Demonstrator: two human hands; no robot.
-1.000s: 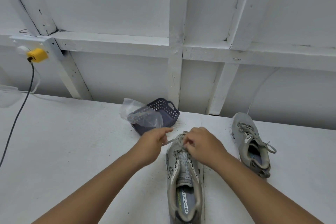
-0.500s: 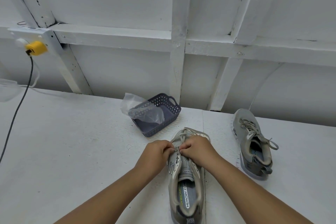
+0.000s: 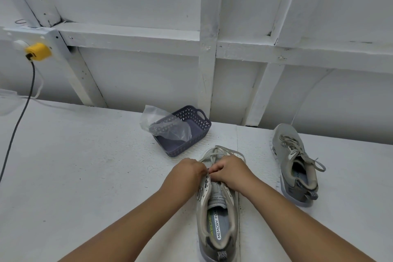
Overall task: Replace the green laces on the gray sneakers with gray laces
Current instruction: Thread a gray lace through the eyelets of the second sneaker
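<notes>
Gray mesh and pale trim make up the sneaker (image 3: 217, 215) right in front of you, heel toward you and toe pointing away, standing on the white table (image 3: 85, 176). Your left hand (image 3: 187, 173) curls its fingers at the left edge of the shoe's eyelet row, and your right hand (image 3: 230, 171) curls at the right edge; the two hands nearly meet over the tongue. Both are closed in a pinch on the lace (image 3: 221, 152), though the fingertips themselves are hidden behind the knuckles. Past your hands, loose loops of that pale gray lace lie over the toe of the shoe. The insole inside reads "MEMORY FOAM".

To your right, well apart from the first shoe, the second sneaker (image 3: 294, 166) stands on the table, toe toward the wall. It is laced, with its lace ends (image 3: 316, 165) trailing off to the right side.

Beyond your hands, just left of the toe, a dark purple basket (image 3: 198, 132) sits near the wall. A clear plastic bag (image 3: 163, 126) is draped over its left rim and partly into it.

At the far left, a yellow plug (image 3: 38, 51) sits in a socket on the white wall frame, and a dark cable (image 3: 18, 121) runs down from it across the table edge.
</notes>
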